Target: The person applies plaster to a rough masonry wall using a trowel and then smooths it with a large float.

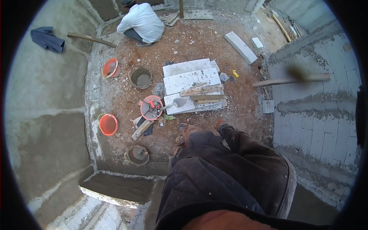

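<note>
The person's dark, dusty trousers (pixel 226 172) fill the near side, with a stack of white blocks (pixel 174 85) just beyond them. Wooden offcuts (pixel 207 91) lie across the stack's right part, long axes running left to right. Left of it stands a pink bucket (pixel 142 110) holding tools. The trowel (pixel 179 102) rests on the stack's near left part, blade right, handle slanting left toward the bucket. Neither hand shows, so whether either grips anything, or which is closer, cannot be told.
</note>
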`<state>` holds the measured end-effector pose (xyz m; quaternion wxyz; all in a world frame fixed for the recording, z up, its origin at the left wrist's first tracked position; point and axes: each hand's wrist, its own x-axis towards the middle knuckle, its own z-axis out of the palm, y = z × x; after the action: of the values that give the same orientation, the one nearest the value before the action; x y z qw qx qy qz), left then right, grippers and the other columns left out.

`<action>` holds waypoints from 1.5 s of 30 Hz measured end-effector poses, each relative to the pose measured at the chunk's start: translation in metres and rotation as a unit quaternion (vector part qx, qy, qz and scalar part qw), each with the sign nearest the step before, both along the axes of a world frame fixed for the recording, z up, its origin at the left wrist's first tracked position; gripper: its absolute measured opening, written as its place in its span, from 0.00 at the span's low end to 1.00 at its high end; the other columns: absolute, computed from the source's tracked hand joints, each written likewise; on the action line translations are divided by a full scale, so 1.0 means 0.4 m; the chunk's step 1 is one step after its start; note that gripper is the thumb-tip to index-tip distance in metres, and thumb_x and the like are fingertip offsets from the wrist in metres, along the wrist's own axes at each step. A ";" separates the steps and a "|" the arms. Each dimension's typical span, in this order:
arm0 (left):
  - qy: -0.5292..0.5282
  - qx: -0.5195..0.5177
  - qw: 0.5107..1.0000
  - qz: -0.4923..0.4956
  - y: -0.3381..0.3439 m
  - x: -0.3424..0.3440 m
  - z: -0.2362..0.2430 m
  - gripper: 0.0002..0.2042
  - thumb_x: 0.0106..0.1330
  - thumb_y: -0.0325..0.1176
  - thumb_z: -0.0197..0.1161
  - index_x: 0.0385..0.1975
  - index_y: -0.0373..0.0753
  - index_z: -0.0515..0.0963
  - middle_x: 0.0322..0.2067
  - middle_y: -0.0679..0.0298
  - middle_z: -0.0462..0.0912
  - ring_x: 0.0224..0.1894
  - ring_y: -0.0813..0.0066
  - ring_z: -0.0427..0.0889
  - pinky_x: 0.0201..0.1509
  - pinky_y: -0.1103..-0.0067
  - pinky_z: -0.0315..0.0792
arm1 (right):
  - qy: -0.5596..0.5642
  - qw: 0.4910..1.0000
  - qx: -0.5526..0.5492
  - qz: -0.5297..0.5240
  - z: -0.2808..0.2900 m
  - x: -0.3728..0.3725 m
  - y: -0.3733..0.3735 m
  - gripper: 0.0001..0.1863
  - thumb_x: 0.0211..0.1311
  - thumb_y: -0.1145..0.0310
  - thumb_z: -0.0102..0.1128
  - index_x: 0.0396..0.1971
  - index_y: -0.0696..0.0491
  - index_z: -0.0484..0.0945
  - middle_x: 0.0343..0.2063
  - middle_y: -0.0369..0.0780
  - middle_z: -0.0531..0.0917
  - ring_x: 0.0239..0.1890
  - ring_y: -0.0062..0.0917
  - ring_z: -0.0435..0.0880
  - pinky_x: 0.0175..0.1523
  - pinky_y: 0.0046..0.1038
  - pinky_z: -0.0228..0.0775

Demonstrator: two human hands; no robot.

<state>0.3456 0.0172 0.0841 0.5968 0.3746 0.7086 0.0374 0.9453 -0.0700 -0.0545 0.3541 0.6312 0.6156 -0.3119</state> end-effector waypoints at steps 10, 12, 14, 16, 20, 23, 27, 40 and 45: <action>0.012 0.061 0.976 -0.207 0.340 -0.006 -0.033 0.18 0.66 0.45 0.75 0.46 0.37 0.85 0.32 0.71 0.82 0.32 0.78 0.76 0.35 0.74 0.72 | -0.025 0.665 0.058 -0.744 0.243 -0.290 -0.546 0.24 0.68 0.48 0.61 0.55 0.48 0.87 0.57 0.45 0.87 0.61 0.47 0.84 0.62 0.47 0.78; 0.072 0.132 0.951 -0.269 0.433 0.008 -0.024 0.13 0.68 0.42 0.72 0.39 0.37 0.87 0.24 0.74 0.79 0.25 0.81 0.72 0.30 0.75 0.69 | 0.006 0.625 0.059 -0.778 0.240 -0.375 -0.645 0.24 0.67 0.49 0.61 0.56 0.45 0.87 0.57 0.48 0.86 0.60 0.47 0.84 0.64 0.45 0.77; 0.034 0.084 0.972 -0.217 0.489 0.057 -0.033 0.11 0.69 0.38 0.70 0.41 0.36 0.86 0.26 0.73 0.79 0.26 0.81 0.72 0.30 0.76 0.68 | 0.022 0.605 0.020 -0.796 0.235 -0.443 -0.724 0.23 0.67 0.51 0.60 0.57 0.43 0.87 0.56 0.50 0.86 0.60 0.46 0.84 0.64 0.43 0.76; -0.005 0.074 0.977 -0.198 0.513 0.108 -0.035 0.11 0.69 0.38 0.70 0.41 0.35 0.86 0.26 0.72 0.80 0.26 0.81 0.73 0.30 0.76 0.68 | 0.045 0.598 0.015 -0.800 0.240 -0.482 -0.782 0.23 0.68 0.50 0.59 0.57 0.45 0.86 0.56 0.49 0.86 0.60 0.47 0.84 0.64 0.44 0.76; 0.012 0.033 0.976 -0.214 0.476 0.246 -0.023 0.12 0.69 0.37 0.69 0.41 0.34 0.85 0.27 0.70 0.80 0.27 0.78 0.74 0.31 0.75 0.70 | 0.078 0.599 0.053 -0.795 0.259 -0.468 -0.850 0.25 0.70 0.49 0.56 0.57 0.47 0.85 0.55 0.47 0.87 0.59 0.48 0.84 0.63 0.46 0.77; 0.006 0.016 0.947 -0.320 0.349 0.409 -0.039 0.12 0.69 0.38 0.69 0.42 0.35 0.85 0.28 0.69 0.81 0.29 0.77 0.76 0.33 0.74 0.71 | 0.078 0.595 0.107 -0.793 0.244 -0.388 -0.892 0.26 0.72 0.48 0.54 0.58 0.49 0.85 0.55 0.45 0.87 0.59 0.49 0.83 0.62 0.47 0.77; -0.036 0.021 0.868 -0.495 0.122 0.731 -0.105 0.12 0.69 0.39 0.68 0.43 0.36 0.86 0.31 0.68 0.82 0.31 0.75 0.77 0.36 0.73 0.73 | -0.043 0.605 0.186 -0.773 0.223 -0.219 -0.972 0.24 0.74 0.52 0.55 0.58 0.52 0.83 0.49 0.45 0.90 0.49 0.48 0.89 0.54 0.46 0.82; 0.069 0.117 0.737 -0.662 0.164 1.301 -0.033 0.14 0.69 0.42 0.66 0.46 0.41 0.87 0.37 0.62 0.86 0.38 0.69 0.83 0.44 0.71 0.78 | 0.098 0.217 0.545 -0.804 0.747 0.633 -1.110 0.29 0.73 0.51 0.66 0.66 0.52 0.76 0.42 0.43 0.89 0.40 0.29 0.89 0.41 0.37 0.81; 0.130 0.155 0.606 -0.769 0.138 1.533 -0.080 0.15 0.69 0.43 0.66 0.47 0.42 0.87 0.40 0.60 0.88 0.41 0.67 0.86 0.48 0.69 0.80 | 0.077 0.218 0.638 -0.735 0.868 0.909 -1.189 0.35 0.74 0.50 0.65 0.72 0.51 0.68 0.47 0.44 0.87 0.50 0.34 0.87 0.49 0.41 0.82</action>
<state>0.9590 0.0725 0.0521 0.2401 0.8692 0.2135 -0.3758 1.3088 -0.5457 0.2927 -0.6017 0.7919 -0.1031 0.0156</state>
